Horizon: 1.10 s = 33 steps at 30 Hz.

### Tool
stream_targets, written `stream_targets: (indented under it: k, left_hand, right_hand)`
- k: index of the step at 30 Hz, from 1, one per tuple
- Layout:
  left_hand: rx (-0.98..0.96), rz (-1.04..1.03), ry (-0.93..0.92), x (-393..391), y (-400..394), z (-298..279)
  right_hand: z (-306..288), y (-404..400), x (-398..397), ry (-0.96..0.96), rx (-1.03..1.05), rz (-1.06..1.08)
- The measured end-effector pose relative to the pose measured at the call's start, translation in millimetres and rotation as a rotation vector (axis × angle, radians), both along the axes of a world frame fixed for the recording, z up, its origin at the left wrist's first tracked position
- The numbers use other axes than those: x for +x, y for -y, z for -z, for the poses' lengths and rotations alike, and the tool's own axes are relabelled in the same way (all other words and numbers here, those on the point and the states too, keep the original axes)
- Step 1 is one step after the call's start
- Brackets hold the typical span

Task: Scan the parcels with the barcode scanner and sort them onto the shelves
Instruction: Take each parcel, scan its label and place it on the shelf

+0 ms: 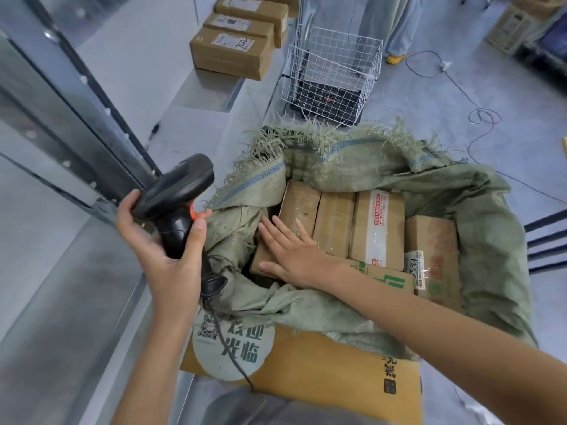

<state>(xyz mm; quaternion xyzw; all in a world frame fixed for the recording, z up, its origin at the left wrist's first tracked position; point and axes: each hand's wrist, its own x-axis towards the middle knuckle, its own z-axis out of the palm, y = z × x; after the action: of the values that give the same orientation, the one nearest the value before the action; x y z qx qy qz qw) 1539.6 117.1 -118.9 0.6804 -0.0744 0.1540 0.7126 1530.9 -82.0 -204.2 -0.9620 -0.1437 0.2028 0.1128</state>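
Observation:
My left hand (171, 256) grips a black barcode scanner (175, 194) with an orange trigger, held upright left of a green woven sack (383, 167). Its cable trails down over a large cardboard box (322, 369). The sack lies open and holds several brown cardboard parcels (377, 228). My right hand (291, 253) reaches in with fingers spread and rests flat on the leftmost parcel (299, 205), not closed around it. Three more parcels (233, 52) sit in a row on the grey metal shelf (147, 65) at the top left.
Metal shelf uprights (79, 96) run diagonally on the left. A white wire basket cart (333, 75) stands beyond the sack. A person's legs (395, 29) and loose cables (478, 118) are on the grey floor at the top right.

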Motion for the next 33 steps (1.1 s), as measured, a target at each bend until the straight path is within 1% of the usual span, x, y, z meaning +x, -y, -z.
stream_targets:
  k: [2, 8, 12, 14, 18, 21, 25, 28, 30, 33]
  left_hand:
    - [-0.020, -0.004, -0.028, 0.1, -0.6, 1.1]
    - [-0.001, 0.004, -0.042, -2.3, 2.9, 7.8]
    - [-0.030, 0.003, -0.089, -0.6, 6.2, 7.1]
    - [-0.007, 0.005, -0.077, -0.3, 7.8, 4.4]
    - [0.019, 0.044, -0.062, -2.6, 5.3, 3.0]
    - [0.032, 0.061, -0.055, -3.7, -1.8, -0.5]
    - [0.089, 0.018, -0.014, -9.9, -8.1, -8.0]
    - [0.075, -0.007, -0.026, -23.7, -16.0, -12.2]
    - [0.113, -0.046, 0.017, -38.1, -21.9, -16.6]
    - [0.206, -0.164, 0.073, -70.4, -33.8, -20.6]
  right_hand:
    - [5.2, 0.5, -0.4, 0.035, -0.040, -0.021]
    - [21.4, -4.4, -2.2, 0.002, -0.087, -0.021]
    - [26.8, -9.3, -3.3, -0.009, -0.115, -0.032]
    - [26.2, -10.7, -2.9, -0.012, -0.126, -0.026]
    - [21.9, -7.1, -1.6, -0.053, -0.097, -0.017]
    - [15.8, 0.6, -4.9, -0.049, -0.002, 0.020]
    - [-4.9, 9.7, -5.4, 0.127, 0.173, 0.200]
    - [-29.3, 0.2, 0.8, 0.255, 0.288, 0.337]
    - [-47.0, -13.2, 3.9, 0.324, 0.333, 0.340]
    - [-74.1, -40.0, 0.6, 0.381, 0.390, 0.252]
